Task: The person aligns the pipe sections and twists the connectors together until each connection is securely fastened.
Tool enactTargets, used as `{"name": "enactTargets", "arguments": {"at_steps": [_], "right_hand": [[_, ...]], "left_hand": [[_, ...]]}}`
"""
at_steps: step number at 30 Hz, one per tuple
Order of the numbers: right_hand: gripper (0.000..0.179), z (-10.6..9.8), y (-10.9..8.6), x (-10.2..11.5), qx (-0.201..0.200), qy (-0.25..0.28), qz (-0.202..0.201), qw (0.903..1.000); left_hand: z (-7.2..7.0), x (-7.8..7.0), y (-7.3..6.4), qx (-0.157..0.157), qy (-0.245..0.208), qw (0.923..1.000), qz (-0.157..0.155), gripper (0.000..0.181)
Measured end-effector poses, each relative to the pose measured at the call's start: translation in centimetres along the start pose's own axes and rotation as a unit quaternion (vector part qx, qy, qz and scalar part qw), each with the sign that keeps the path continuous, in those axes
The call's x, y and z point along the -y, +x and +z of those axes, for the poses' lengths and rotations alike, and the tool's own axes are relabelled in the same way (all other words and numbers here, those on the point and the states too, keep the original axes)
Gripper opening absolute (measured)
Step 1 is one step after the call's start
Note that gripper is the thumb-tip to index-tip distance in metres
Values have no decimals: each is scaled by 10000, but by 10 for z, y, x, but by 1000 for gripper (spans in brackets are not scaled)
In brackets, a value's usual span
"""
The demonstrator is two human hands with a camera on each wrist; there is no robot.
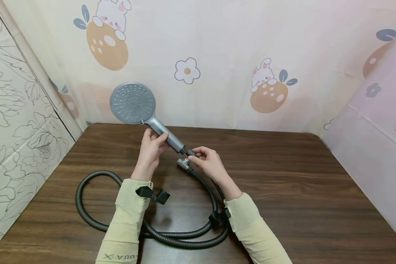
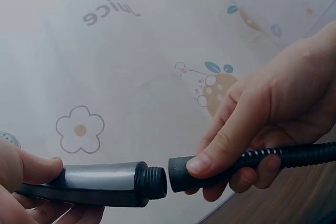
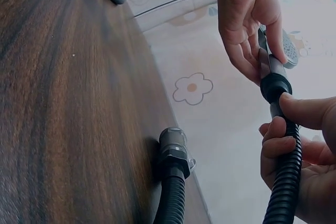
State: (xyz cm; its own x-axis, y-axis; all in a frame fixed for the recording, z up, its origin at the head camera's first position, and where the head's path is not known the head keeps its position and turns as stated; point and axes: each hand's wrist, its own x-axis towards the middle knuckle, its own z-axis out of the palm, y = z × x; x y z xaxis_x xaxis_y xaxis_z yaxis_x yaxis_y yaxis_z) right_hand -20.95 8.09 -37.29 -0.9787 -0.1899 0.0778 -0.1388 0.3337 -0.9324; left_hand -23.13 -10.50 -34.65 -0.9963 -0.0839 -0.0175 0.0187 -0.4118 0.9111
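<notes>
A grey shower head [image 1: 132, 103] with a round nozzle face is held up over the table's far part. My left hand [image 1: 150, 148] grips its handle [image 2: 100, 182], thumb on one side and fingers on the other. Bare screw threads [image 2: 156, 182] show at the handle's lower end. Between thumb and fingers, my right hand [image 1: 208, 161] pinches the dark end fitting [image 2: 180, 173] of a ribbed black shower hose [image 3: 286, 184]. In the left wrist view the fitting faces the threads across a small gap, nearly in line with them.
The hose's other end, a metal connector [image 1: 183, 163], lies just below my right hand. Loops of hose [image 1: 184, 244] spread over the brown wooden table [image 1: 300, 190], passing beneath both forearms. A patterned cloth [image 1: 217, 99] hangs behind the table's back edge.
</notes>
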Motion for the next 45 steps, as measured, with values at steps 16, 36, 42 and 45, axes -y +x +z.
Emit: {"name": "enactTargets", "arguments": {"at_steps": [16, 36, 42, 45], "right_hand": [[28, 4, 0, 5, -23, -54, -87, 9999], [28, 7, -5, 8, 10, -132, -180, 9997], [32, 4, -6, 9, 57, 53, -74, 9999], [31, 3, -6, 9, 93, 58, -89, 9999]], "left_hand": [[1, 1, -1, -112, -224, 9997, 57, 28], [1, 5, -3, -14, -94, 9999, 103, 31], [4, 2, -5, 50, -95, 9997, 219, 33], [4, 1, -5, 77, -112, 9996, 233, 35]]}}
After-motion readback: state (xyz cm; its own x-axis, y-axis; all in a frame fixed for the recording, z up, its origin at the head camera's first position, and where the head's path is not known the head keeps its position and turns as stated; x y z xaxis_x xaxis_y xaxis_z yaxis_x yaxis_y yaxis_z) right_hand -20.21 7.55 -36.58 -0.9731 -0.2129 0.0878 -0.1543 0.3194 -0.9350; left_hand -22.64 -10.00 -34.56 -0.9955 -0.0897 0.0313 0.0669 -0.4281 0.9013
